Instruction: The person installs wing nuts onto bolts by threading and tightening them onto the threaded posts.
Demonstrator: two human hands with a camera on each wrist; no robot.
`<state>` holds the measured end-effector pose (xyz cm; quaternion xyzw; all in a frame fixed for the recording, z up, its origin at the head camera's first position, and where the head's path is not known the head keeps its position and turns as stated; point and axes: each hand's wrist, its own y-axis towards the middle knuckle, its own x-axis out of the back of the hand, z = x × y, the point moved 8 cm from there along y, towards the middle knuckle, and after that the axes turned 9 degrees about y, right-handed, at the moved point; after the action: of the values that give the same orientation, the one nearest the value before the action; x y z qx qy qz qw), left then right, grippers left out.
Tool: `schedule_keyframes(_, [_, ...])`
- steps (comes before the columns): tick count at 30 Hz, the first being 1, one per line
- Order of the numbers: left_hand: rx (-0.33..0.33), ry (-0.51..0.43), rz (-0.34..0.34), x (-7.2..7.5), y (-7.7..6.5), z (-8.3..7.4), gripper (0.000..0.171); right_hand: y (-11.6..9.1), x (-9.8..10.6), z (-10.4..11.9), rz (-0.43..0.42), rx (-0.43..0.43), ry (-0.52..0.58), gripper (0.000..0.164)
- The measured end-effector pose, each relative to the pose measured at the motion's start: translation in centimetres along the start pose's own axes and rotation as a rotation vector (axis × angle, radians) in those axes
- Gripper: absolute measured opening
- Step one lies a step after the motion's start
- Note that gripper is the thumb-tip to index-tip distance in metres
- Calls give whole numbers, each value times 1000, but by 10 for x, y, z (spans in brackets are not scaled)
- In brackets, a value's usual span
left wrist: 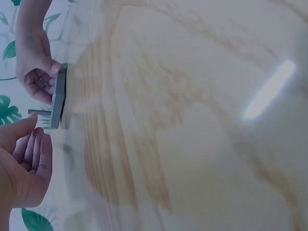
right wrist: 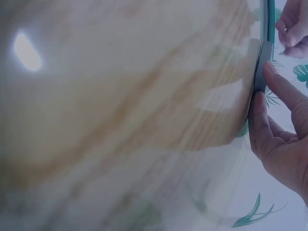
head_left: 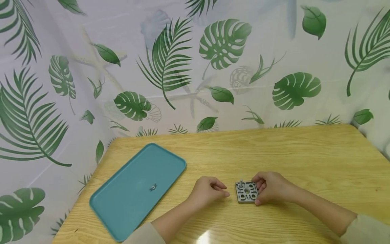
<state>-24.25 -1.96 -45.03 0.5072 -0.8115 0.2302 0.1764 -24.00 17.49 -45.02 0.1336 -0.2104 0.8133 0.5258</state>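
A square grey metal plate (head_left: 247,191) with several round holes lies on the table in the head view. From its far left hole a bolt (head_left: 241,183) stands upright. My right hand (head_left: 272,188) grips the plate's right edge between thumb and fingers; in the right wrist view the plate (right wrist: 261,67) appears edge-on at the fingertips. Left of the plate, my left hand (head_left: 207,190) has its fingers loosely bent, with a gap to the plate and nothing visible in it. The left wrist view shows the bolt (left wrist: 39,112) from the side, near the left thumb.
A blue-green tray (head_left: 128,189) lies at the left of the wooden table (head_left: 304,152). On it is a small metal wing nut (head_left: 153,187). A leaf-patterned cloth (head_left: 189,67) hangs behind the table's far edge and along the left side.
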Motion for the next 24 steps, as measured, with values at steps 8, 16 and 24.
schedule_keyframes(8, [47,33,-39,30,-15,14,15,0,0,-1,3,-11,13,65])
schedule_keyframes(16, [97,-35,-76,60,-30,36,20,1,0,0,16,-15,19,65])
schedule_keyframes(24, [154,-80,-127,88,-48,60,24,-1,-1,1,10,-22,13,66])
